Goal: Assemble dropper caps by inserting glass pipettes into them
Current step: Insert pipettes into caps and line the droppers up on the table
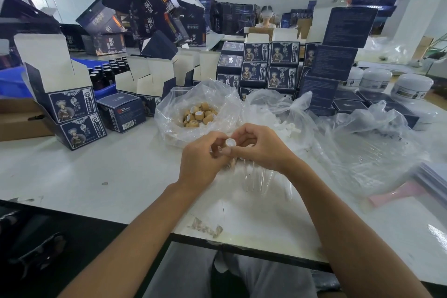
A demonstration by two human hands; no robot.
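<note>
Fingertips of both hands are meeting over the table (96, 176), just in front of the person. The right hand (261, 150) is pinching a dropper cap (230, 143) between thumb and curled fingers; the cap is tan-sided, and its white face is pointing up toward the camera. The left hand (202, 162) is curling its fingers in against the same cap from the left side; whether it is also gripping something of its own cannot be told, as the fingertips are overlapping. Clear glass pipettes (254, 176) are lying on the table just below and under the hands, faint and hard to count.

Behind the hands, an open clear plastic bag (174, 109) is holding a heap of loose caps (199, 113), tan with white insides. Just right of it, a second plastic bag (273, 109) is holding white parts, indistinct. Dark printed cartons (268, 65) are standing stacked beyond the bags, and open cartons (65, 101) at left. White jars (411, 86) are sitting at far right. A blue bin (14, 84) with dark bottles (104, 75) is sitting at left rear.
</note>
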